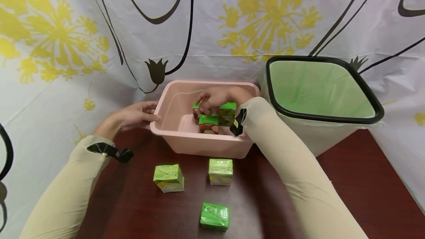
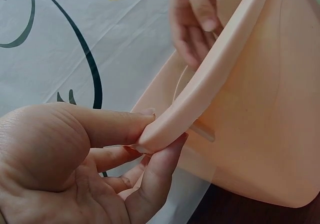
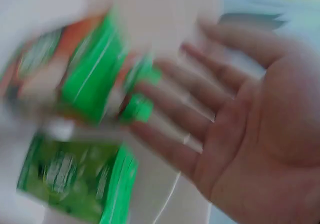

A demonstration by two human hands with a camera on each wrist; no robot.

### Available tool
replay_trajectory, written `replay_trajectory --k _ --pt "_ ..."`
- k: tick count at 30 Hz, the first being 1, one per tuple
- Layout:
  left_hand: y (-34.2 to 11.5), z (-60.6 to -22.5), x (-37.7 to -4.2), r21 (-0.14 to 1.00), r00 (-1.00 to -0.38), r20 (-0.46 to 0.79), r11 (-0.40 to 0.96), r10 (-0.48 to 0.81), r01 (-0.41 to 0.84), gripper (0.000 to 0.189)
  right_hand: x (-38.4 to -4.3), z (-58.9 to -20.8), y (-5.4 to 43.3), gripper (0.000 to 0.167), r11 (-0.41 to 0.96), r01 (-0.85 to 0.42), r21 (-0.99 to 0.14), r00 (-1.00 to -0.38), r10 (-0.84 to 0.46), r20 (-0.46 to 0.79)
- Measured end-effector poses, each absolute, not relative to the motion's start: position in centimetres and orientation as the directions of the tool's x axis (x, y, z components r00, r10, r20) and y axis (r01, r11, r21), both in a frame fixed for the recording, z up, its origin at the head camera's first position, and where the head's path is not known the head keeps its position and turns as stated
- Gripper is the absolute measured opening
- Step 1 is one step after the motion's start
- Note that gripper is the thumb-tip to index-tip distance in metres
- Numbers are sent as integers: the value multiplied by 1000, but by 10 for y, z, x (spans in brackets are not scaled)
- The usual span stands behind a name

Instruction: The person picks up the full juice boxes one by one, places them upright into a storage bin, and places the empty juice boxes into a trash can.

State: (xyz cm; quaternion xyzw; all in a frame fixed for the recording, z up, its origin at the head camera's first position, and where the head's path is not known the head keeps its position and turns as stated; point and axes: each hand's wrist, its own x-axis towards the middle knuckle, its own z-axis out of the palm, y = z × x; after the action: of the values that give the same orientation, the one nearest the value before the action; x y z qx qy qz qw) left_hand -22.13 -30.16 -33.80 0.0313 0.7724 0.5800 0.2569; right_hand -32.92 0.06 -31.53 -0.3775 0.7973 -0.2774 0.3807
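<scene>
While the left hand (image 1: 137,116) pinches the rim of the pink tub (image 1: 202,146), the right hand (image 1: 220,97) reaches inside, fingers extended and gripping nothing, beside the red-and-green cartons (image 1: 209,124); blur leaves contact uncertain. A hasty sweep could topple them against the green carton (image 1: 227,116); a leftward tug might drag the tub from under the reach.

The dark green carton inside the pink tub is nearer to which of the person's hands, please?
Right. The right hand reaches into the pink tub, close beside the dark green carton; the left hand pinches the tub's left rim, farther off.
</scene>
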Motion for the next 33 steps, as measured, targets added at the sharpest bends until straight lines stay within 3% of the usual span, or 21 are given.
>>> replay_trajectory --k 4,13,20,23,33 --pt "-301 -338 -221 910 -865 -365 330 344 -252 70 -320 -302 1 46 550 -411 -727 -505 -802 -321" --pt "-303 -340 -221 918 -863 -356 305 357 -253 69 -287 -283 -10 61 529 -510 -678 -523 -817 -244" --pt "-301 -340 -221 924 -859 -350 290 373 -250 71 -251 -278 -7 73 490 -768 -412 -500 -861 -93" --pt "-300 -339 -222 923 -860 -350 294 371 -249 71 -231 -279 3 75 471 -818 -330 -482 -875 -54" --pt "-301 -339 -221 928 -857 -344 280 384 -247 71 -170 -280 57 78 408 -887 -216 -410 -911 -36"
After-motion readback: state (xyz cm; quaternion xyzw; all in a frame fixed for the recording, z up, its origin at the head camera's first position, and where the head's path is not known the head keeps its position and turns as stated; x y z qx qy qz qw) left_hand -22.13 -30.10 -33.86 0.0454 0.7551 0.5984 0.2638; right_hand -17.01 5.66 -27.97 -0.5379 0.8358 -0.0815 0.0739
